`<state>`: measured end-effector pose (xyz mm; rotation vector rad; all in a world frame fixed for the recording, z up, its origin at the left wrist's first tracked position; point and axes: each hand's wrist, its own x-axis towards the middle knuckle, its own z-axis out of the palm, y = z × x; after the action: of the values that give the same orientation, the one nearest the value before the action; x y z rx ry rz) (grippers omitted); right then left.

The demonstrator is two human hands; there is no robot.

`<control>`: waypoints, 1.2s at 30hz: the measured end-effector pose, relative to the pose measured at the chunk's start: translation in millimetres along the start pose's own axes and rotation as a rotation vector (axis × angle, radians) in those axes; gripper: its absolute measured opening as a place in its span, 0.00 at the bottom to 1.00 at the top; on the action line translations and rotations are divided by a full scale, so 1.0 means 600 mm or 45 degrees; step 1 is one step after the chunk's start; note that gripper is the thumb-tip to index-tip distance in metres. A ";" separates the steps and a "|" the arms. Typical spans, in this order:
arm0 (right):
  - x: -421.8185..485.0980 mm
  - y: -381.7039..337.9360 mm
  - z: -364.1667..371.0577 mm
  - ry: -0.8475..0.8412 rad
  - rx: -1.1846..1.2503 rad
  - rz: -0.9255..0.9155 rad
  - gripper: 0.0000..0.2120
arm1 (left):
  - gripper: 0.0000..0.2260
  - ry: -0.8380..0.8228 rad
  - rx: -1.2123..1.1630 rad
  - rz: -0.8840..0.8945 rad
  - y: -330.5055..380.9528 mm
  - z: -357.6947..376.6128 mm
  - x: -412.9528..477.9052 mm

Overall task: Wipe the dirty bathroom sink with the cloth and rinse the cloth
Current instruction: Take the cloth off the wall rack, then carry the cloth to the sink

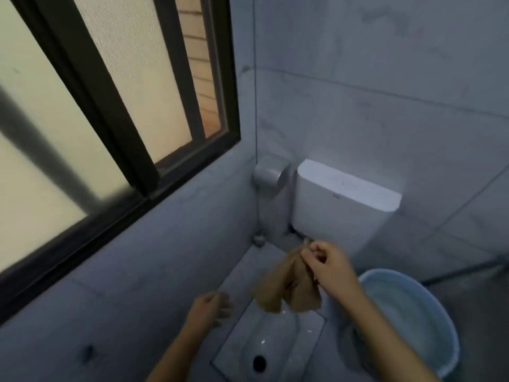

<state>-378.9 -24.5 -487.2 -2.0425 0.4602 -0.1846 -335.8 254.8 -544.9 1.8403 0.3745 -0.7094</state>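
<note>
My right hand (327,267) pinches the top of a tan cloth (286,285), which hangs down, blurred, over the floor basin. My left hand (210,307) hovers lower left of the cloth with relaxed fingers and holds nothing. Below both hands lies a white ceramic floor pan (275,340) with a dark drain hole (259,363). No raised sink shows in this view.
A light blue bucket (440,326) stands on the floor to the right. A white wall-mounted cistern (344,202) hangs at the back, with a grey paper holder (271,175) beside it. A dark-framed frosted window (110,106) fills the left wall.
</note>
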 end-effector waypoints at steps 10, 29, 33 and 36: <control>-0.159 0.176 0.031 -0.015 -0.046 0.312 0.09 | 0.14 0.053 0.295 -0.280 -0.234 -0.023 -0.049; -0.530 0.187 0.110 0.864 0.352 0.910 0.11 | 0.12 -0.763 1.237 0.133 -0.146 0.053 0.095; -0.682 0.175 0.165 1.202 0.433 1.126 0.09 | 0.13 -0.990 1.345 0.242 -0.149 0.135 0.049; -0.789 0.166 0.205 1.453 0.507 1.251 0.08 | 0.13 -1.162 1.390 0.354 -0.161 0.208 -0.016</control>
<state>-797.8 219.5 -605.8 -0.9623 1.8641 -0.7502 -434.3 176.3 -640.7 2.1708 -1.0335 -1.6252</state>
